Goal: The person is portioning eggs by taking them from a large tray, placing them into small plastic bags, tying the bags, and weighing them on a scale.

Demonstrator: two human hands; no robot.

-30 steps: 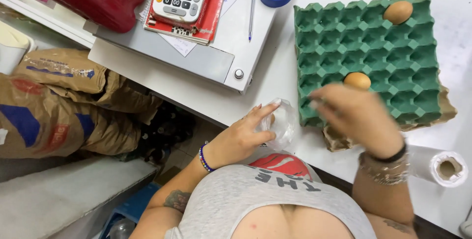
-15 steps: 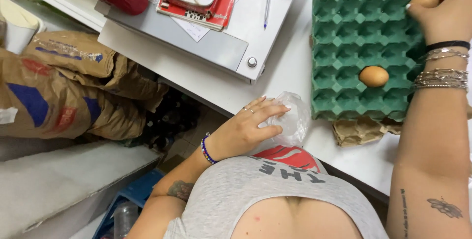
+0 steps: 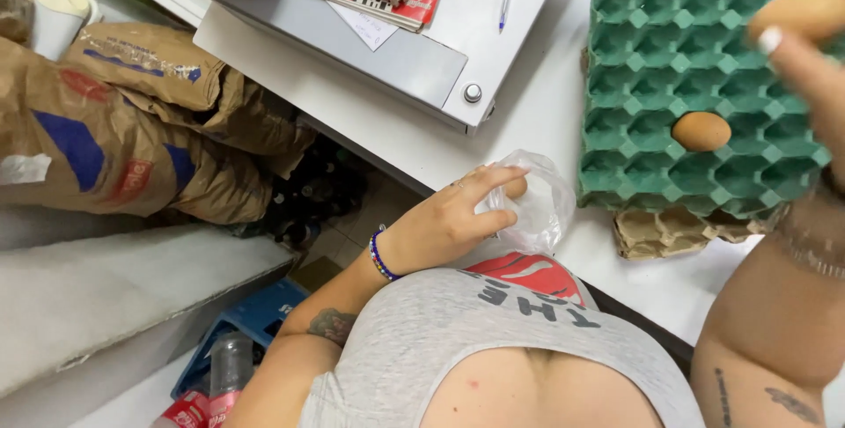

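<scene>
Left hand (image 3: 444,221): fingers grasp the mouth of a clear plastic bag (image 3: 532,203) at the counter's near edge, seemingly holding it open for filling.
Right hand (image 3: 814,67): lifted over the green egg tray (image 3: 651,58), fingers closed round a brown egg (image 3: 797,10).
Tray: one egg in the tray (image 3: 701,131) sits cupped, so it cannot roll.
Counter (image 3: 528,120): white, carrying the tray.

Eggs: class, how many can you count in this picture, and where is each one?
2. One egg sits in a cup of the green tray. Another egg is held in the right hand. The clear bag may hide more.
</scene>
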